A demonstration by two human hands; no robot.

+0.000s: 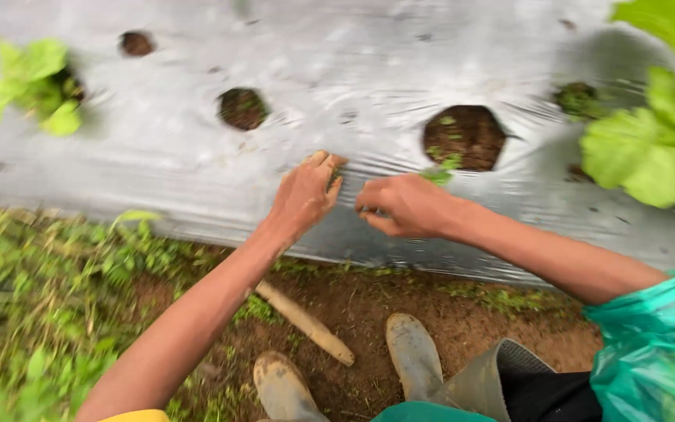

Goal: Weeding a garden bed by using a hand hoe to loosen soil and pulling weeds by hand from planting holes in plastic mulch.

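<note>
A green plastic rain sleeve (654, 344) covers the right arm at the near right edge, and below it two muddy rubber boots (353, 371) stand on the brown soil path (369, 305), with a pale wooden stick (302, 322) lying just to their left.

Farther out, both hands meet at the near edge of a raised bed covered in silver plastic mulch film (337, 78). The right hand (408, 205) is closed, fingers curled in around a small green weed sprig (441, 173) whose leaves stick out above the knuckles, right at the near rim of a large planting hole (464, 137). That hole shows dark soil with a few small green shoots. The left hand (305, 191) rests on the film just left of the right one, fingers bent with the tips pressing down; whether it grips anything I cannot tell.

Left of the hands, a smaller planting hole (242, 108) holds only soil, and another one (136, 43) lies at the far left. A young leafy seedling (29, 86) grows from a hole at the left edge. Large bright green leaves (658, 141) crowd the right side. Low weeds and grass (48, 305) cover the ground along the near left.
</note>
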